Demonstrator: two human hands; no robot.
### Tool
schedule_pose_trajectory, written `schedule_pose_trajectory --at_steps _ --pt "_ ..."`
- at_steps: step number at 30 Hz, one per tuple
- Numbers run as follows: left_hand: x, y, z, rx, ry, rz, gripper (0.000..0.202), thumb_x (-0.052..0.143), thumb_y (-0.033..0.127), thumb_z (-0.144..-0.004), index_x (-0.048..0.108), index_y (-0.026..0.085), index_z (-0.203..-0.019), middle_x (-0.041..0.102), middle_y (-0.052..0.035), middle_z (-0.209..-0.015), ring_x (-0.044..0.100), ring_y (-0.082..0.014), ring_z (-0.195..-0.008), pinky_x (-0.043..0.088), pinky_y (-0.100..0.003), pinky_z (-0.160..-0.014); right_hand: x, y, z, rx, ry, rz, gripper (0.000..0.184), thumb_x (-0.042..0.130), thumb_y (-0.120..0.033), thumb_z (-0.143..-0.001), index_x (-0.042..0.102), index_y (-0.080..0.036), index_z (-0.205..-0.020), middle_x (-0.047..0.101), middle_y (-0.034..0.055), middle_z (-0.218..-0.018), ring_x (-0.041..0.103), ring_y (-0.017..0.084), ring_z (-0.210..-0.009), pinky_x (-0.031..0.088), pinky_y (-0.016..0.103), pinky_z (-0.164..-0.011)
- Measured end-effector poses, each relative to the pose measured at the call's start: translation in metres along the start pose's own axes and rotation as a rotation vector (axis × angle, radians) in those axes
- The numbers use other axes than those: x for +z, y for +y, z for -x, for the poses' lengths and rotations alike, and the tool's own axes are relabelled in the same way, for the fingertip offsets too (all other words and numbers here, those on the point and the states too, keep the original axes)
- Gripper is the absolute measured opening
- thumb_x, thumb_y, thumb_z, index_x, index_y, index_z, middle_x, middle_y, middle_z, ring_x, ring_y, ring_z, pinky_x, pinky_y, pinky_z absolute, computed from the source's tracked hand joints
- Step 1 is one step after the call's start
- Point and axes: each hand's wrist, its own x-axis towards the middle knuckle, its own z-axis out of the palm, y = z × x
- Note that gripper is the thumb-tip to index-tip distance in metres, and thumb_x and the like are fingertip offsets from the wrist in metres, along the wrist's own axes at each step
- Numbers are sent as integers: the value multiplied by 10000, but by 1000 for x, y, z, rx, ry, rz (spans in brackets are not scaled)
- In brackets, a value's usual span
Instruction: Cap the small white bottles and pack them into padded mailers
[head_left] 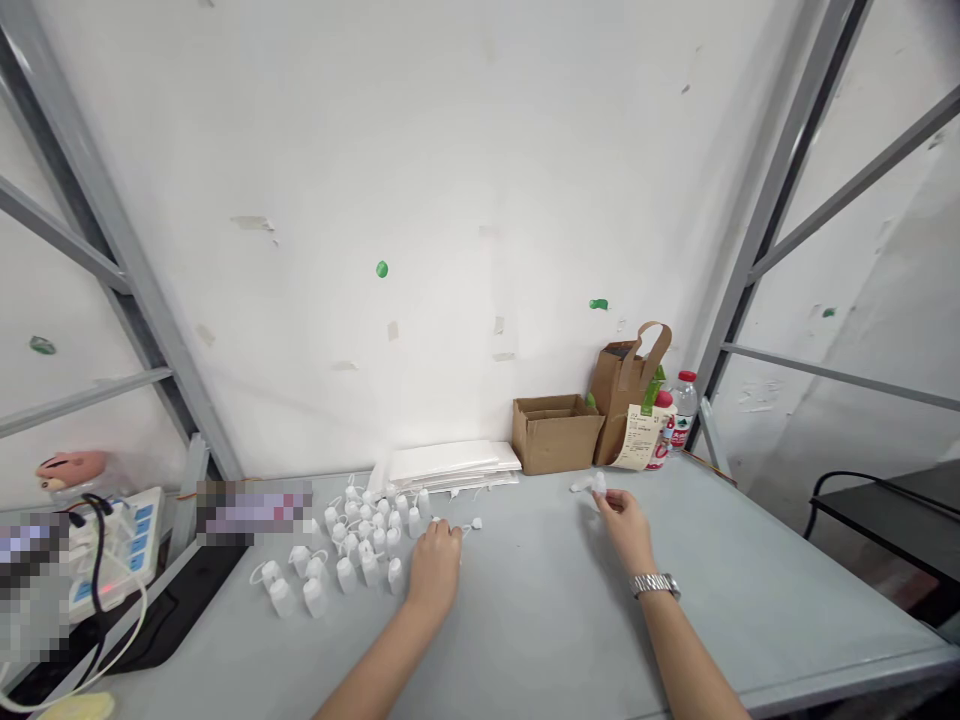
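Note:
My left hand [435, 565] is closed at the right edge of a group of small white plastic bottles [367, 565]. A strap with a small white cap [477, 524] sticks out past its fingers; the bottle itself is mostly hidden behind the hand. Several of the standing bottles have looped cap straps. Farther right, my right hand [626, 525], with a metal watch at the wrist, pinches a small white plastic piece [598, 484] between thumb and fingers. Another whitish piece [580, 485] shows just left of it; whether they are joined I cannot tell.
Flat white sheets or packaging [450, 463] lie along the wall. Beside them stand an open cardboard box [559, 440], a brown paper bag [611, 400] and a red-capped bottle [683, 405]. A power strip [127, 550] with cables and a black mat [172, 610] occupy the left side.

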Motion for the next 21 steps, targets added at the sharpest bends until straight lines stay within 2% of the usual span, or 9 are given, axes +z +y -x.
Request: schedule_pose_trajectory --at_steps 4,8,12,15,18,21 --pt "-5 0 -3 -32 -1 53 405 327 -64 -729 647 143 -863 645 -124 -912 577 -237 -919 448 -343 -769 7 -3 4 -35 -54 -29 356 511 -514 -675 580 -182 -783 685 122 -824 630 240 -776 463 325 -702" --pt "-7 0 -7 -83 18 181 388 319 -50 -735 649 134 -824 637 -135 -921 577 -258 -929 437 -365 -774 12 -6 4 -55 -87 -37 444 495 -552 -654 596 -155 -827 681 140 -812 624 256 -745 458 358 -702" --pt "-3 2 -10 -163 46 407 286 379 14 -769 633 146 -760 623 -121 -990 572 -253 -974 414 -369 -827 21 -13 9 -113 -155 -54 490 483 -609 -651 598 -158 -802 677 135 -819 612 246 -740 454 352 -705" --pt "2 3 -14 -252 58 632 162 465 104 -787 609 170 -755 648 -86 -940 599 -235 -951 423 -359 -832 29 -19 19 -152 -208 -69 502 484 -637 -663 575 -166 -811 674 119 -804 606 236 -723 457 346 -684" --pt "7 2 -20 -366 39 905 91 506 162 -790 572 165 -728 681 -85 -825 656 -222 -835 488 -324 -704 37 -23 30 -190 -282 -87 491 471 -625 -703 547 -170 -871 664 79 -737 600 214 -665 457 327 -640" --pt "8 -2 -24 -469 -4 1199 116 556 196 -776 533 157 -669 708 -117 -827 690 -214 -747 521 -277 -571 44 -25 41 -222 -367 -99 445 459 -589 -748 533 -185 -919 630 20 -652 565 179 -542 439 296 -553"
